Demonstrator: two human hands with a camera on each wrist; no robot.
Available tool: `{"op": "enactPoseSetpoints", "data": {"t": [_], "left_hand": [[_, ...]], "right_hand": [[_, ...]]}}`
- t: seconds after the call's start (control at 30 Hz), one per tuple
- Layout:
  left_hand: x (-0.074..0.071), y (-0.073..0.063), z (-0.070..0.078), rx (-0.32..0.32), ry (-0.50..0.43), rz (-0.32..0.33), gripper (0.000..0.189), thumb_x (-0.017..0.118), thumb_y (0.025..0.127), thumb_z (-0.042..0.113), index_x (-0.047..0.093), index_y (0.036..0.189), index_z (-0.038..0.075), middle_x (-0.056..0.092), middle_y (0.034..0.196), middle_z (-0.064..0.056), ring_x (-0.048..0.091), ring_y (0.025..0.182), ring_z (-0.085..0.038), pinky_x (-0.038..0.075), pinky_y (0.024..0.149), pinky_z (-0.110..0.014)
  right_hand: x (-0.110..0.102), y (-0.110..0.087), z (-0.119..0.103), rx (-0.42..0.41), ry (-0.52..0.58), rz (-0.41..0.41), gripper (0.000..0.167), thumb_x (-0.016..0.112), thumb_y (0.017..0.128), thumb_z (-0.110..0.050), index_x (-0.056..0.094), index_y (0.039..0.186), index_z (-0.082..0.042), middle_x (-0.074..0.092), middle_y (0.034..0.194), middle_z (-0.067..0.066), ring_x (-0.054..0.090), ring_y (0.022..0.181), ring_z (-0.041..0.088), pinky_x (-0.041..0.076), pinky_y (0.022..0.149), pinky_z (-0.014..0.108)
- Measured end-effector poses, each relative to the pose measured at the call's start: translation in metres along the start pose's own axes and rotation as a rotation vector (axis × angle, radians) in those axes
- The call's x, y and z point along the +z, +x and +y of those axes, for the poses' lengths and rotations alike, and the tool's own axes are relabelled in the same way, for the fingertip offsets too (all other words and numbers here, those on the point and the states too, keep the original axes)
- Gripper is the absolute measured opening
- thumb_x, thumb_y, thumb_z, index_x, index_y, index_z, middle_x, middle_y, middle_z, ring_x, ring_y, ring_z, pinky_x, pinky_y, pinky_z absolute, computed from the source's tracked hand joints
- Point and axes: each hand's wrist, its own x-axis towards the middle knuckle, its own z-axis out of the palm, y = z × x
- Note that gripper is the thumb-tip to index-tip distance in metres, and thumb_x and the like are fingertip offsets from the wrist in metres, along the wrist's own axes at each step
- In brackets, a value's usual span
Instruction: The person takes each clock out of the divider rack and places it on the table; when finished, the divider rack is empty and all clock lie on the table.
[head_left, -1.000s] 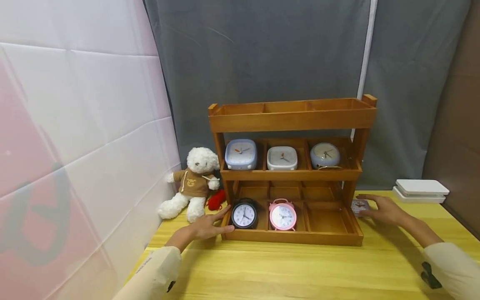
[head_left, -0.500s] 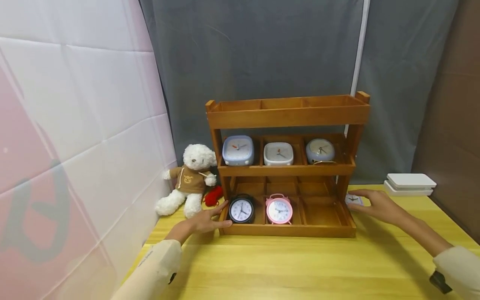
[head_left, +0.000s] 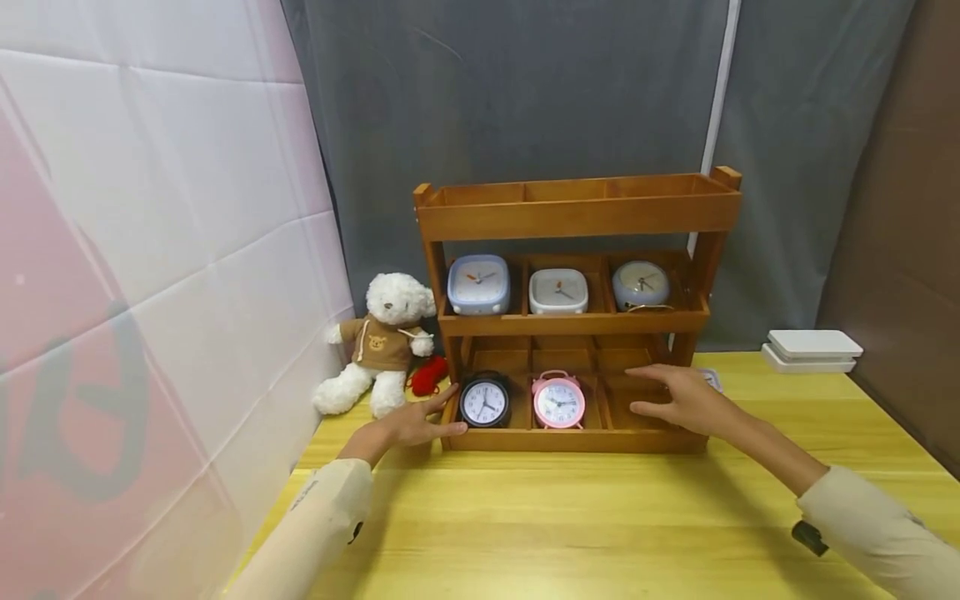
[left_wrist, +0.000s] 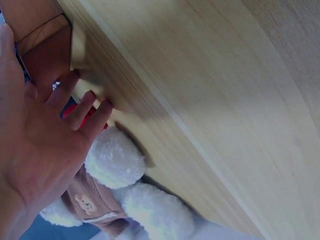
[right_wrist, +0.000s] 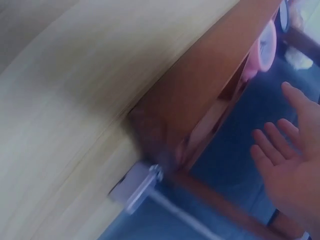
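Observation:
A wooden three-tier shelf [head_left: 573, 442] stands on the table. My left hand [head_left: 408, 425] rests at its lower left corner, thumb and index finger spread, beside a black round alarm clock [head_left: 484, 402]. In the left wrist view the fingers [left_wrist: 92, 122] look extended and hold nothing. A pink twin-bell alarm clock [head_left: 558, 401] sits in the bottom middle compartment. Before the bottom right compartment hovers my right hand [head_left: 686, 398], thumb and fingers apart with nothing between them. Partly hidden behind that hand, a small pale clock [head_left: 710, 380] lies on the table against the shelf's right side.
The middle tier holds a blue square clock [head_left: 478, 285], a white square clock [head_left: 558, 292] and a grey-blue round clock [head_left: 641, 286]. A white plush bear [head_left: 386, 342] and a red bundle [head_left: 430, 377] are at left. Stacked white boxes [head_left: 812, 351] stand at right.
My right hand has left the small pale clock and moved left, in front of the bottom right compartment. The left hand stays at the shelf's corner. The head view has shifted slightly.

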Motion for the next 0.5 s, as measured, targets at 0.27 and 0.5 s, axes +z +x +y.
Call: {"op": "enactPoseSetpoints", "data": {"t": [0.27,0.5], "left_hand": [[-0.003,-0.001,0.000,-0.003,-0.003,-0.010,0.093,0.062,0.094,0.069,0.020,0.168,0.030,0.053,0.153,-0.020,0.044,0.143,-0.047,0.033,0.116,-0.061],[-0.002,0.000,0.000,-0.016,0.014,-0.007,0.094,0.061,0.093,0.072,0.021,0.168,0.031,0.054,0.152,-0.018,0.045,0.142,-0.046,0.034,0.116,-0.061]], "right_hand": [[0.036,0.031,-0.019,-0.067,0.068,-0.045,0.060,0.089,0.084,-0.015,0.065,0.137,0.002,0.067,0.133,0.022,0.063,0.123,0.043,0.053,0.099,0.057],[0.058,0.048,-0.031,-0.085,0.112,-0.077,0.069,0.094,0.078,-0.013,0.064,0.137,0.004,0.065,0.136,0.021,0.061,0.127,0.040,0.052,0.101,0.057]]}}
